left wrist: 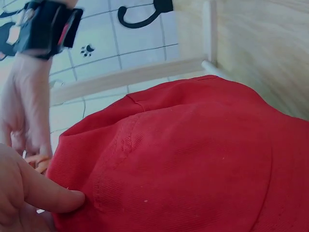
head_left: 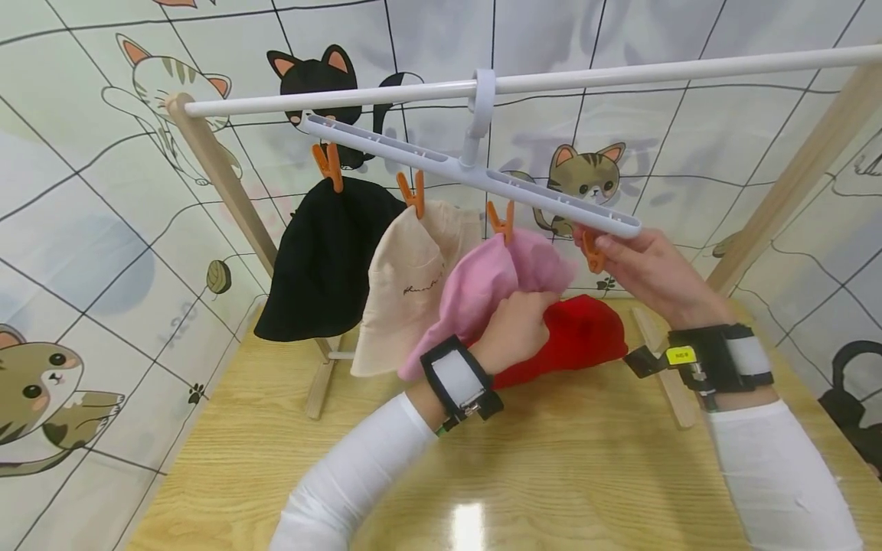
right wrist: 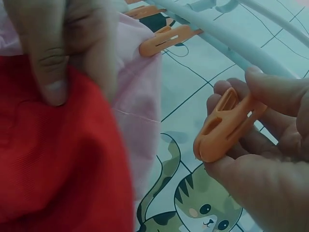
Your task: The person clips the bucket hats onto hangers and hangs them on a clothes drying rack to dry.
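My left hand [head_left: 518, 330] pinches the edge of a red bucket hat [left wrist: 188, 154], thumb on the cloth, in front of the pink hat [head_left: 475, 283]. The red hat hangs from that hand low over the table. At the right end of the grey hanger [head_left: 561, 205], my right hand [head_left: 654, 268] holds an orange clothespin [right wrist: 224, 128] between thumb and fingers. That clothespin hangs under the hanger bar, with no cloth in it. Pink, cream [head_left: 406, 283] and black [head_left: 334, 260] hats hang from the hanger by orange clips [head_left: 505, 222].
The hanger hooks over a white rail [head_left: 620, 75] on a wooden stand [head_left: 223, 184]. A wood-grain table [head_left: 551, 467] lies below. Behind is a white backdrop [head_left: 427, 46] with grid lines and cartoon cats.
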{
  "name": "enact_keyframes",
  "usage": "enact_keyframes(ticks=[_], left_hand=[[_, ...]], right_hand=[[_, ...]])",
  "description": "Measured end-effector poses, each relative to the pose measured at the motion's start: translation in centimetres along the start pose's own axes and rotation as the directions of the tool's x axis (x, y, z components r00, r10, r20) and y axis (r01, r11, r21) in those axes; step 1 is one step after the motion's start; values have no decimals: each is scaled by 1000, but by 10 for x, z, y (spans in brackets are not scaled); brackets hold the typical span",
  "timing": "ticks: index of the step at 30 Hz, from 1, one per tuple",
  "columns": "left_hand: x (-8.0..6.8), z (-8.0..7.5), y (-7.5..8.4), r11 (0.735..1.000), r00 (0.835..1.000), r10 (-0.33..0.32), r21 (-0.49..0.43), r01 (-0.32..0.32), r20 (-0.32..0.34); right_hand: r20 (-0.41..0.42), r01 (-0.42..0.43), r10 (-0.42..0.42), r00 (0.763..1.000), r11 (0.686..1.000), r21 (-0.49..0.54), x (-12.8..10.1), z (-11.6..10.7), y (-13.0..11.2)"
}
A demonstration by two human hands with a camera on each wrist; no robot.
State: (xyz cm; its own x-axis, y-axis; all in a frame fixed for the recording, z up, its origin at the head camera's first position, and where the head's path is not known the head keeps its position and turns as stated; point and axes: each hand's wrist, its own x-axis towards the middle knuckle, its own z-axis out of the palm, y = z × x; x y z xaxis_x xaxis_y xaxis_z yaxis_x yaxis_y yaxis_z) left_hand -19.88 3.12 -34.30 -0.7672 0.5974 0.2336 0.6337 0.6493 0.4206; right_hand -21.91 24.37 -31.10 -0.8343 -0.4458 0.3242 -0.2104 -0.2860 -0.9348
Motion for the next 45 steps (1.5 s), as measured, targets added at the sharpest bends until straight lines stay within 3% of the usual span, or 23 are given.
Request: enact_keyframes(ticks=[6,11,16,24,33,38,45], left_hand=[[4,-12,-2,997,1000,-4,-82,4,8],[8,-15,0,998,1000,-7,-63,8,19],[11,-16,5,999,999,-14,-44,16,35],[18,-14,14,997,999,-13,-72,16,40],[23,-21,18,996,1000,10,-89,-13,-25],[23,-28,19,995,997,-6,-96,-2,-79],[20,-30,18,986,993,-1,-166,-19,-117]], right_hand=[[-31,-56,55,998,998,-21,0,1,0],[-37,-97,98,994,995,26,-1,3,-4],[-55,-129,129,990,992,3,-1,4,-5],[-157,-135,151,976,985,110,-3,8,-7],[-302,-140,164,939,985,99,-3,17,-9],[-303,-95,120,946,991,95,-2,18,-8],[-317,-111,114,941,993,29,-2,16,-8]])
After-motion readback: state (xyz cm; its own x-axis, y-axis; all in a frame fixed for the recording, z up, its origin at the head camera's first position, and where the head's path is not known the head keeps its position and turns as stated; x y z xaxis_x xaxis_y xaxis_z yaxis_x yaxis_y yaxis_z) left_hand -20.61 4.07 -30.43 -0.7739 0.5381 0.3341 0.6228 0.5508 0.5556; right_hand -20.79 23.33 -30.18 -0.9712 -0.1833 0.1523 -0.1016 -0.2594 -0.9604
